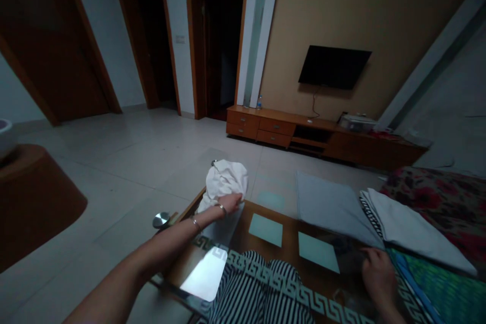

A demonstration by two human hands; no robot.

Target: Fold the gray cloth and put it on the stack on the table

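Observation:
My left hand reaches across the glass-topped table, its fingers closed on a crumpled white cloth near the table's far left corner. The cloth lies bunched up; its exact kind does not show. At the right side, my right hand rests low over the glass with fingers loosely bent and apart, holding nothing. Close to it lie a folded grey cloth, a folded white cloth with a black-and-white patterned edge, and a green and blue folded cloth.
The table has pale glass panels and a patterned border, with my striped-clad knees showing beneath it. A brown stool-like piece stands at the left. Beyond are a low TV cabinet, a wall television and a flowered cover at right.

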